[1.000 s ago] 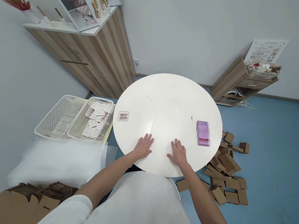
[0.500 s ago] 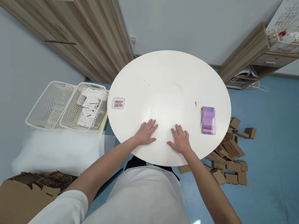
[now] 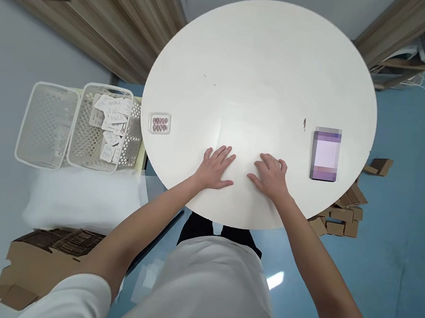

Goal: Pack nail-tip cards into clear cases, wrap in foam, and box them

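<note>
Rests the left grip [image 3: 213, 169] and right grip [image 3: 271, 178], both empty and loosely spread, on the white bench [image 3: 265, 56], with a small tray [image 3: 160, 123] left of the left grip and a blurred purple thing [image 3: 325, 155] right of the other.

Markings check: nothing legible.
Working from a distance, I note lines of small print on the white slips [image 3: 113, 109] heaped in the basket [image 3: 85, 137]; the characters are too small for me to read. The purple pack [image 3: 325, 153] lying on the table [image 3: 265, 56] shows a pale panel between darker bands, but its face is pixelated, so I cannot make out any wording there.
</note>
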`<state>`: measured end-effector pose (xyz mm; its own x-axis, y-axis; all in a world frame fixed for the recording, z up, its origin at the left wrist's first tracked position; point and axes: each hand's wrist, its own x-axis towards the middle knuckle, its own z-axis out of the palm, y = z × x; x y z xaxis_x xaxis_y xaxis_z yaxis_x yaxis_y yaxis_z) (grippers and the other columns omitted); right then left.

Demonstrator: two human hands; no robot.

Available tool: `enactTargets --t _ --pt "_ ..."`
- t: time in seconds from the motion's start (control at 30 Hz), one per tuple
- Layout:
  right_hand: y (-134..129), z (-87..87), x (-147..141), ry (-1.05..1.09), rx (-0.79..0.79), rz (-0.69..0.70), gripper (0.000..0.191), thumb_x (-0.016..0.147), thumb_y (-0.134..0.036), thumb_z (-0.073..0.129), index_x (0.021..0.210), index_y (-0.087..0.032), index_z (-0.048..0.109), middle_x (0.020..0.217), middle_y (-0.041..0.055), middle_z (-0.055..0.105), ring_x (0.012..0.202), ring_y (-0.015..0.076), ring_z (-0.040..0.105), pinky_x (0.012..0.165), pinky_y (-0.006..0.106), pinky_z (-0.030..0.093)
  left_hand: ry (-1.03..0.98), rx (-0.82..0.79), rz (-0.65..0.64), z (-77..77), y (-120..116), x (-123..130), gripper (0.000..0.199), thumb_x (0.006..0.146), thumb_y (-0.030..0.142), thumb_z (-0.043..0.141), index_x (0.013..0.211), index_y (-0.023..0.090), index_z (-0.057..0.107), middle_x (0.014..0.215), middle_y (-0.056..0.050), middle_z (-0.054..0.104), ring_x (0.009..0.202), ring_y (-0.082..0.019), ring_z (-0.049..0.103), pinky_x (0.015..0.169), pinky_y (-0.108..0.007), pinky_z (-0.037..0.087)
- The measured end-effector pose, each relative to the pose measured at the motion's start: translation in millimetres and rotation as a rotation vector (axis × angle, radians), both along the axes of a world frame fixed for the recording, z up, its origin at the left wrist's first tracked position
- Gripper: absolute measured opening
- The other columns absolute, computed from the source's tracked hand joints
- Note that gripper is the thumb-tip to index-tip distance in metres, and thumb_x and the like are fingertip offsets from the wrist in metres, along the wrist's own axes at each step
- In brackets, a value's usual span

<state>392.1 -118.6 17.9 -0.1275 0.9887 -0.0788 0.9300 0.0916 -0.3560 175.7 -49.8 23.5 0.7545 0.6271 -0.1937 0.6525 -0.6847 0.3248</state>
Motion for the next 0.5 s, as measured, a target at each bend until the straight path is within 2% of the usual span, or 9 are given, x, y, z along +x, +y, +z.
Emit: enactTargets --t 0.13,0.3,0.4,0.5 --pt "14 -3.5 1 0.006 0.039 -0.011 0.032 0.081 -0.045 0.044 0.096 -0.018 0.055 0.121 0.0142 0.047 0.115 0.0293 0.038 0.094 0.049 0.014 -0.032 -0.01 0.052 -3.0 4 -1 0.081 0.067 0.06 0.053 0.132 0.019 0.03 0.143 -0.015 0.019 0.129 -0.035 0.017 0.1 -0.053 0.003" --pt "20 -5.7 -1 0.018 0.087 -0.05 0.033 0.079 -0.047 0.047 0.096 -0.02 0.055 0.118 0.0122 0.048 0.111 0.0297 0.041 0.094 0.05 0.015 -0.077 -0.021 0.103 -5.5 10 -5 0.082 0.065 0.061 0.055 0.131 0.019 0.032 0.143 -0.016 0.019 0.128 -0.036 0.018 0.099 -0.054 0.004" --pt "23 -3.3 -17 0.075 0.132 -0.1 0.033 0.078 -0.046 0.048 0.099 -0.022 0.055 0.117 0.0113 0.049 0.108 0.0303 0.044 0.092 0.052 0.018 -0.095 -0.002 0.127 -0.3 12 -13 0.074 0.071 0.06 0.05 0.13 0.019 0.033 0.142 -0.016 0.022 0.129 -0.034 0.018 0.099 -0.052 0.008" --pt "39 2.6 -49 0.17 0.157 -0.133 0.031 0.079 -0.041 0.048 0.103 -0.023 0.055 0.113 0.011 0.052 0.103 0.0295 0.049 0.09 0.052 0.026 -0.132 0.035 0.21 6.0 19 -36 0.064 0.078 0.058 0.04 0.13 0.021 0.034 0.142 -0.013 0.024 0.129 -0.031 0.019 0.099 -0.05 0.013"
